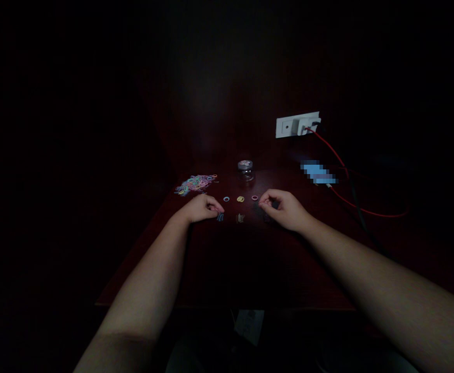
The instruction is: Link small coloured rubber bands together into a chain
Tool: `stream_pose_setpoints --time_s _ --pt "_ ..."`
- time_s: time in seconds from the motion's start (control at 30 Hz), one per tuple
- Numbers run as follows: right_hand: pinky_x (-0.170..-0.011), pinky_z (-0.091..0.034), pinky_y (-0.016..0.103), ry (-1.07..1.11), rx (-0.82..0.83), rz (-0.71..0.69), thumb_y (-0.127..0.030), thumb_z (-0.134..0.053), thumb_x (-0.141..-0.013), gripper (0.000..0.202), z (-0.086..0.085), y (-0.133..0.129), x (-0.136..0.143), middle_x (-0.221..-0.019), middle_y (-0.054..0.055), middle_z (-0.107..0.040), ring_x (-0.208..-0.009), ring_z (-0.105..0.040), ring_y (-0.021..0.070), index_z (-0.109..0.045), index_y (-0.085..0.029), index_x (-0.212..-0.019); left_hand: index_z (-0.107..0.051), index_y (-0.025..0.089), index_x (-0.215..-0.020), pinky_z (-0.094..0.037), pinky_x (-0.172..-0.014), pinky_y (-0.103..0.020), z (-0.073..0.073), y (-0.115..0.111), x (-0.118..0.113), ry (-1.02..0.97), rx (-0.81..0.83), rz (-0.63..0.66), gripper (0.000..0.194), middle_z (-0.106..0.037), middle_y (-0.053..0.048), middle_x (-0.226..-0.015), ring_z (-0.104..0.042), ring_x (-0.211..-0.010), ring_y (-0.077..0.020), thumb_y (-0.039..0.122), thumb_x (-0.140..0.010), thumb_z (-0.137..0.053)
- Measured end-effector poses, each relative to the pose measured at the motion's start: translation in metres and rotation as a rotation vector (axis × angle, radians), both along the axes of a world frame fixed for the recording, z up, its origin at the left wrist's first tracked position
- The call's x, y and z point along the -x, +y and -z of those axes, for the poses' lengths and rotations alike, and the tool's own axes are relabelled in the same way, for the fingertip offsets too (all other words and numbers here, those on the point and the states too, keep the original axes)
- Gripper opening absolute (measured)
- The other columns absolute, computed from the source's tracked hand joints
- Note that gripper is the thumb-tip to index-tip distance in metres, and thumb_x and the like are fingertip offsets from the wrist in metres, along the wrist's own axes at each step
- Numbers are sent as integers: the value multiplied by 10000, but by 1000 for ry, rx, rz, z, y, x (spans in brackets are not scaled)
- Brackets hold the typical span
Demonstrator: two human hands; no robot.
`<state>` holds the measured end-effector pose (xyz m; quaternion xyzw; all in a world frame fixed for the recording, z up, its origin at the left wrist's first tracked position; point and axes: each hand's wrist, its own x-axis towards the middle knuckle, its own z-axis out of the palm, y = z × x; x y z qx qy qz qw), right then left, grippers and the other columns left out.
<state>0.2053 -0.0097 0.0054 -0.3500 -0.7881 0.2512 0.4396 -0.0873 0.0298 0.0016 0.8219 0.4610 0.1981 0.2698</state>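
Observation:
My left hand rests low over the dark red table, fingers curled together beside a few small blue pieces. My right hand is closed in a pinch just right of a pink elastic band. What either pinch holds, if anything, is too small and dark to make out. Between the hands lie a light blue elastic band and some yellow elastic bands. Nearer to me sits a little cluster of dull yellowish pieces. Dark bits near the right fingertips are hard to distinguish.
A loose pile of multicoloured elastic bands lies at the back left. Behind the middle row stands a clear lidded jar. At the right, a red cable runs from a wall socket towards a blurred blue object.

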Motion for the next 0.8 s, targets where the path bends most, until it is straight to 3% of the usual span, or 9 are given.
stream_pose_setpoints --time_s 0.27,0.47,0.7,0.8 --pt "-541 -382 231 18 -17 3 -264 -560 -797 130 2 3 -2 -633 4 -551 -572 -472 108 -612 -147 -773 -726 151 -938 -477 -679 -244 1 -1 2 -11 -86 -113 293 -703 -55 -864 -619 -748 -152 269 -737 -549" --pt "-531 -358 222 29 -18 54 -270 -550 -798 150 1 6 -4 -625 -2 -527 -567 -449 102 -611 -138 -759 -707 184 -796 -414 -520 -226 -5 -14 -12 161 -38 -258 321 -670 -20 -679 -583 -579 -141 480 -688 -646" --pt "-509 -338 213 37 -12 111 -275 -554 -787 152 0 8 -4 -624 -1 -534 -545 -433 96 -599 -141 -733 -688 218 -823 -405 -545 -226 -13 -20 -25 302 -50 -218 200 -693 3 -733 -600 -602 -134 304 -647 -649" --pt "-507 -340 215 35 -5 101 -277 -550 -790 150 0 8 -3 -621 0 -537 -546 -435 99 -600 -145 -738 -693 214 -830 -416 -563 -228 -13 -18 -23 286 -55 -205 212 -687 2 -713 -600 -603 -141 326 -656 -647"
